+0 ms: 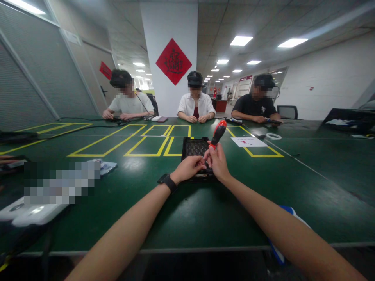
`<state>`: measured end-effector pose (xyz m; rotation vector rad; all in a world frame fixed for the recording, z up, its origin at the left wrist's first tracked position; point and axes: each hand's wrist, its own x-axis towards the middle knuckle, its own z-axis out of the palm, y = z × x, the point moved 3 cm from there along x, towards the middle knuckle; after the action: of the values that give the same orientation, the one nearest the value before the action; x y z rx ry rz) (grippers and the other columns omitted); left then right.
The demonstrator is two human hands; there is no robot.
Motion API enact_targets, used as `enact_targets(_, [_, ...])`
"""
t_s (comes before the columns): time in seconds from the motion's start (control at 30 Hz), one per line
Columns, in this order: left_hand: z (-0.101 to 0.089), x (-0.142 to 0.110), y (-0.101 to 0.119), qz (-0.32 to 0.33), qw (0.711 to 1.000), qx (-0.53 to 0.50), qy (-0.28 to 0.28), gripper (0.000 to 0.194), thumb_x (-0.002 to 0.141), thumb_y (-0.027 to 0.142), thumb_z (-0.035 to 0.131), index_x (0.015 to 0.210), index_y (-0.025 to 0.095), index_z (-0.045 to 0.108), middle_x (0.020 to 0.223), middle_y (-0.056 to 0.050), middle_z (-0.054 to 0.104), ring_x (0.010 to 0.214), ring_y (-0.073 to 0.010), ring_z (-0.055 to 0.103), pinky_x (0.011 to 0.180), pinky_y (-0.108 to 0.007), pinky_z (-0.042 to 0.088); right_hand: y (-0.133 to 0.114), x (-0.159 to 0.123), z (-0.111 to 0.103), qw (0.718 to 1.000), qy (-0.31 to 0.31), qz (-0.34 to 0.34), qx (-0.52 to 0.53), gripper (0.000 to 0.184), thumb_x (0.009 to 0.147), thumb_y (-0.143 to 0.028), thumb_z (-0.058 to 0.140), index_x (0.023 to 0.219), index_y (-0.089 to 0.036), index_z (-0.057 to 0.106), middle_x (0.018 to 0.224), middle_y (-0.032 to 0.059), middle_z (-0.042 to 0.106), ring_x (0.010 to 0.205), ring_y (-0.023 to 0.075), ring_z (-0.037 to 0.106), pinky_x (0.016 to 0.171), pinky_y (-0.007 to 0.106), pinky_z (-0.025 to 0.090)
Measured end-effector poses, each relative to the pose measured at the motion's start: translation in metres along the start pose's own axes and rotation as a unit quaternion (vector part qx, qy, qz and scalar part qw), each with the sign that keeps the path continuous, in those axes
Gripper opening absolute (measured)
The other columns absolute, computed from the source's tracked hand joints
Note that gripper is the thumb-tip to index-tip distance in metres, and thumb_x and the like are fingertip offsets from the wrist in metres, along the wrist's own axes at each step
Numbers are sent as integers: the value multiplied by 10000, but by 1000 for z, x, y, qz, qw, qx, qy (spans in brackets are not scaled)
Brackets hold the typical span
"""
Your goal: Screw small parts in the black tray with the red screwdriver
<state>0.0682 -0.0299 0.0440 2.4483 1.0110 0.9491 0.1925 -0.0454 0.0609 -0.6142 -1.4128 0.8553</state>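
A screwdriver point(219, 132) with a red and black handle points up and slightly right in my right hand point(219, 162), whose fingers are closed around its lower part. Its shaft and tip are hidden by my fingers. Close beside it, my left hand point(190, 167) is closed with the fingertips pinched together, nearly meeting the right fingers. Whatever the left fingertips hold, if anything, is too small to make out. Both hands are over a black tray point(185, 150) with a patterned, grid-like inside. My hands cover the tray's near part.
The green table point(164, 218) bears yellow tape outlines point(102, 155). A printed paper sheet point(249, 142) and a white ring-shaped roll point(273, 136) lie to the right. White, partly blurred packages point(41, 212) lie left. Three people sit across the table; a blue-and-white object point(277, 249) is beneath my right forearm.
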Motion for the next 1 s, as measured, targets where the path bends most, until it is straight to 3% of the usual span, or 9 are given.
enact_targets(0.2, [-1,-2,5,22,998,-58,-21,109,810,226,487,822,151,566,778,-2,628,721,-110,558,681,-209,402,3,0,-2,1000,3,0,-13,335,875,-439,383,1113,-206,415,634,-53,555,353,30,355,340,157,262])
enact_targets(0.4, [1,0,-1,-14,1000,14,-1,199,749,348,582,775,153,550,704,13,578,625,-105,497,596,-207,381,0,-2,-1,1000,13,-8,-23,354,871,-455,383,1121,-206,411,653,-46,562,363,30,352,350,160,255])
enact_targets(0.7, [-1,-2,5,12,998,-62,-28,117,814,217,481,856,158,573,813,-8,652,759,-123,583,712,-220,413,4,-1,-3,999,22,-7,-27,345,874,-455,371,1118,-214,405,663,-47,554,366,36,355,353,165,282])
enact_targets(0.9, [-1,-1,0,-8,1000,1,8,189,752,342,588,781,158,556,703,12,591,644,-110,525,613,-209,393,1,-2,-2,999,27,-17,-27,326,878,-436,380,1115,-214,403,662,-48,539,378,37,367,365,167,279])
enact_targets(1.0, [-1,0,-1,-7,1000,14,8,176,763,323,575,746,149,555,687,9,578,636,-106,506,608,-207,383,2,-2,-2,999,24,-12,-30,333,873,-444,385,1116,-217,401,671,-48,544,374,34,363,360,167,273])
